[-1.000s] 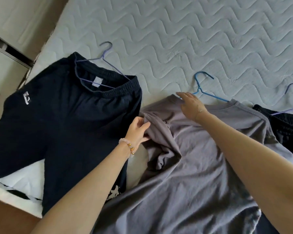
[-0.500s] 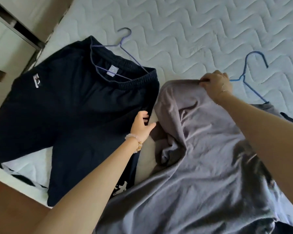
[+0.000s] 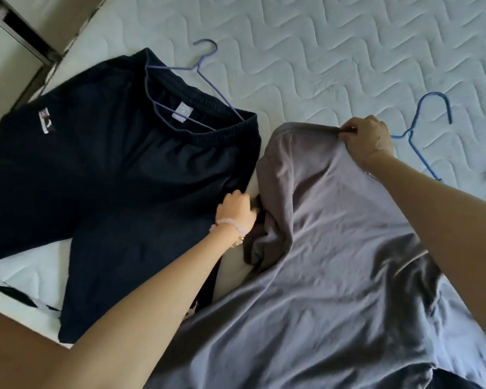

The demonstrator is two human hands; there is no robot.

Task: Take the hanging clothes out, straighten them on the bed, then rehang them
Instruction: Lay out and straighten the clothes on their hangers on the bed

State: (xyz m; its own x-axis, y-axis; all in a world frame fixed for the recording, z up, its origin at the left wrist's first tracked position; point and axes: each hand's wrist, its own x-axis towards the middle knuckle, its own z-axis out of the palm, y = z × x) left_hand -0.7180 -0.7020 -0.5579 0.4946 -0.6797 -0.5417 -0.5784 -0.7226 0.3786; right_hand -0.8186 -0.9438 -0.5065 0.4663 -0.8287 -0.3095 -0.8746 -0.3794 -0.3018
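Quilted white fabric with a wavy stitch pattern covers the mattress [image 3: 334,51], which carries all garments in view. At the far left, past the mattress edge, stands pale furniture with a dark gap [image 3: 20,29].

Left portion: dark navy shorts [image 3: 110,178] lie spread flat, waistband toward the far side, legs toward the near edge. A small white logo patch [image 3: 46,123] sits on the left leg and a pale label [image 3: 181,112] inside the waistband. A purple wire hanger [image 3: 197,71] is threaded into the waistband, hook pointing far onto the bare mattress.

Centre: the left hand [image 3: 236,210], with a pink bead bracelet [image 3: 226,224] at the wrist, rests at the gap between the shorts and a grey T-shirt [image 3: 334,262]. Its fingers reach into the bunched grey sleeve; whether they are closed on the cloth cannot be determined.

Right portion: the grey T-shirt lies rumpled, its far edge raised. The right hand [image 3: 366,140] is clenched on that far edge, gripping the fabric. The two hands are well apart. A blue wire hanger [image 3: 421,136] lies on the mattress just beyond the right hand, hook pointing far, lower part hidden by the forearm. Dark cloth [image 3: 455,381] shows beneath the shirt at the near right corner.
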